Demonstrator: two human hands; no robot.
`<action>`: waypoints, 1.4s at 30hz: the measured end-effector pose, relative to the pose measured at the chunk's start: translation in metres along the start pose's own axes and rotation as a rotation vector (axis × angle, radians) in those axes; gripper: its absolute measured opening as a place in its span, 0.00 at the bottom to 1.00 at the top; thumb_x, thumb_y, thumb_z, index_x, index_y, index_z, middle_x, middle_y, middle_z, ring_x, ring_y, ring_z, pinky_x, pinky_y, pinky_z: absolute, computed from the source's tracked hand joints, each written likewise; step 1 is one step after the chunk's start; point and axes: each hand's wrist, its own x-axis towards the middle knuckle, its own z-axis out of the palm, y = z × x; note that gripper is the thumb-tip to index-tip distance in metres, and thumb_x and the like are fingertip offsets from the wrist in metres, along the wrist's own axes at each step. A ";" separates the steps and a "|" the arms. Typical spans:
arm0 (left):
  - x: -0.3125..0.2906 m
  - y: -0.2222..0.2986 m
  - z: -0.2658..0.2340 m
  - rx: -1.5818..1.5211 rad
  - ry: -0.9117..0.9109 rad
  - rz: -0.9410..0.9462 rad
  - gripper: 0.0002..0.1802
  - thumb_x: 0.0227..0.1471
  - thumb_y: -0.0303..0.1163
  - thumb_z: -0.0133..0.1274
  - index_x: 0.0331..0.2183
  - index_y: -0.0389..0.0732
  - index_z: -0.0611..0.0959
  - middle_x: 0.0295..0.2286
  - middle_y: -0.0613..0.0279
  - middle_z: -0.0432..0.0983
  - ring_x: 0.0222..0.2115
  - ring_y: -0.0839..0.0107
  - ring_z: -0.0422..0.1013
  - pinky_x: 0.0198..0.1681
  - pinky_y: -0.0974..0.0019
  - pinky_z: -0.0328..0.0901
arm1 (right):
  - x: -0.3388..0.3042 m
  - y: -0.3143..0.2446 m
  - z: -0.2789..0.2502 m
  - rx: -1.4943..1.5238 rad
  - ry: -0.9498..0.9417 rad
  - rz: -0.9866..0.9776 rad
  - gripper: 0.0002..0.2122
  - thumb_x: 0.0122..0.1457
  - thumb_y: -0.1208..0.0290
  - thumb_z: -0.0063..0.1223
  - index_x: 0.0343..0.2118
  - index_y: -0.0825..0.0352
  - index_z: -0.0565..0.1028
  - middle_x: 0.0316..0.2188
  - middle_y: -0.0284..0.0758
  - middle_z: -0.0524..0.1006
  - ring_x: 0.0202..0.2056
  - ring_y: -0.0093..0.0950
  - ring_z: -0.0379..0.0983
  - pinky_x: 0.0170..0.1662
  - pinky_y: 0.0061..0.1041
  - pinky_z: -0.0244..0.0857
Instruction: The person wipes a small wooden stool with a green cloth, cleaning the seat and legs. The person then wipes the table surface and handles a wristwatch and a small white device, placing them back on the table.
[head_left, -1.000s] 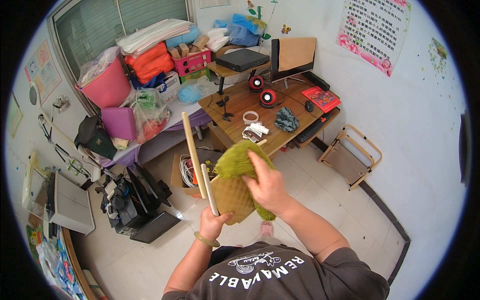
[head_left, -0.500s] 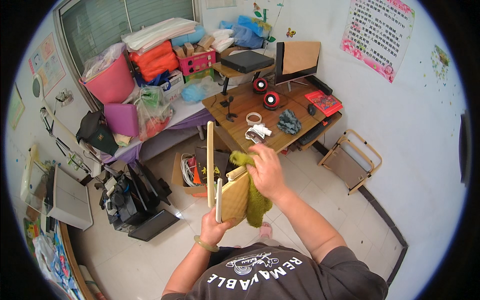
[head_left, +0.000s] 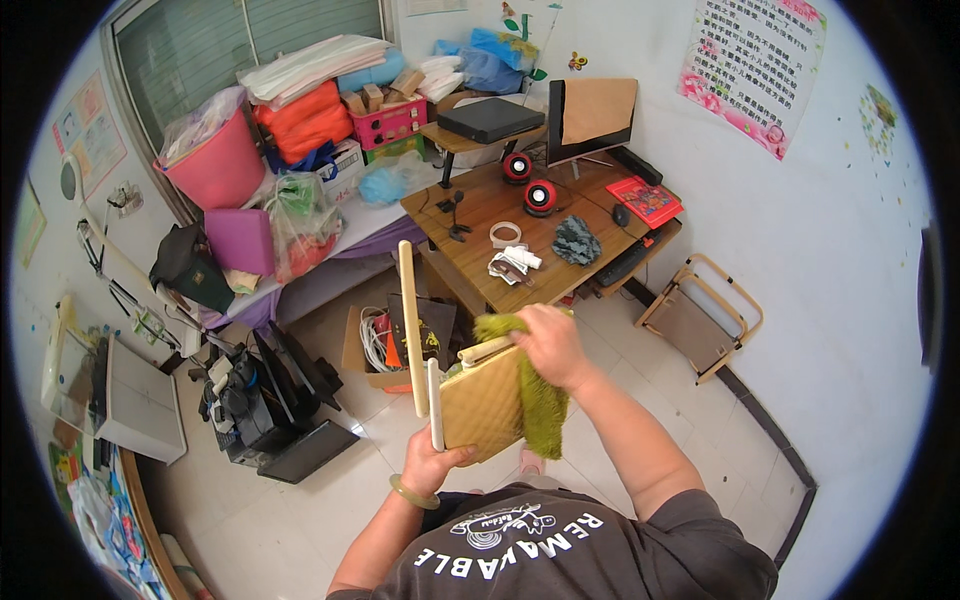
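Two grips at once, at opposite corners of a quilted tan panel (head_left: 482,408). Held up above the tiled floor (head_left: 640,430), between both sets of fingers. Clasped at its lower left corner by the left fingers (head_left: 457,457), thumb laid on the quilted face; hidden behind the panel beyond that, so cannot tell how far curled. Just above those fingers, along the panel's left edge, a short whitish bar (head_left: 435,400); farther left and higher, a long pale bar (head_left: 411,320). Just below them, around the wrist, a pale bracelet (head_left: 412,492).

Closed and bunched at the upper right corner, the right fingers (head_left: 530,320), with hold of a fuzzy green cloth (head_left: 543,410). Draped from there down the panel's right edge, with a tuft poking out to the left. Near that tuft, along the top edge, a thick pale bar (head_left: 484,350).

Beyond the right fingers, a brown wooden surface (head_left: 485,195) with a crumpled grey cloth (head_left: 577,240) on top. Well to their right, a folding chair (head_left: 690,328). Beyond the left fingers, a cardboard box (head_left: 352,345).
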 end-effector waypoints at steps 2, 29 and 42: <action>0.000 0.003 -0.003 -0.039 -0.017 -0.005 0.26 0.44 0.21 0.62 0.47 0.30 0.76 0.39 0.57 0.78 0.37 0.70 0.75 0.40 0.67 0.71 | -0.008 0.023 -0.005 -0.043 0.043 0.020 0.10 0.53 0.67 0.58 0.32 0.67 0.71 0.25 0.41 0.72 0.30 0.43 0.70 0.35 0.38 0.64; 0.022 0.006 -0.015 -0.480 0.120 0.032 0.34 0.40 0.17 0.58 0.53 0.28 0.70 0.49 0.50 0.73 0.49 0.59 0.71 0.53 0.61 0.65 | 0.024 -0.072 -0.040 -0.005 0.309 0.051 0.22 0.47 0.85 0.56 0.49 0.66 0.72 0.38 0.40 0.73 0.39 0.39 0.74 0.39 0.32 0.70; 0.010 0.006 -0.008 -0.445 0.118 0.048 0.34 0.39 0.18 0.59 0.52 0.27 0.71 0.47 0.50 0.74 0.47 0.60 0.72 0.51 0.62 0.66 | -0.027 -0.082 0.033 -0.343 -0.015 -0.295 0.17 0.51 0.73 0.46 0.43 0.74 0.76 0.39 0.38 0.73 0.37 0.32 0.69 0.37 0.27 0.69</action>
